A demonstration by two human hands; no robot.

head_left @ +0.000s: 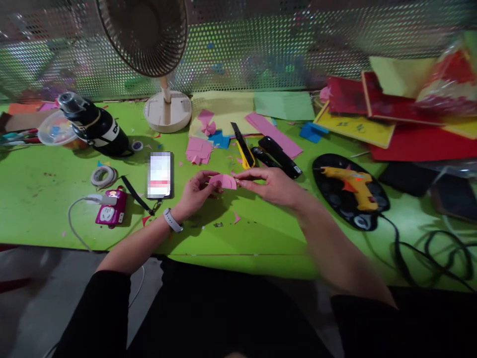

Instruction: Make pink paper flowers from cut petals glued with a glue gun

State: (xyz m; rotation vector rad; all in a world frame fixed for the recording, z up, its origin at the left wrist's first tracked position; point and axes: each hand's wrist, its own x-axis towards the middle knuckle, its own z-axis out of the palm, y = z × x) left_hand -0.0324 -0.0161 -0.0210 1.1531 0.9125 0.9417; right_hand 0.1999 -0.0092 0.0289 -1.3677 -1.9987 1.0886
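Note:
Between my two hands, just above the green table, is a small piece of pink paper with a rounded edge. My left hand pinches its left side between thumb and fingers. At the paper's right edge, my right hand has its thumb and fingertips pressed together on it. Behind my hands lie a yellow box cutter, a black stapler and a stack of pink paper pieces. A pink scrap rests in front of them.
To the right, a yellow glue gun lies on a black palette-shaped tray, its cord trailing off. On the left are a phone, a purple power adapter, a tape roll and a black bottle. A fan stands behind.

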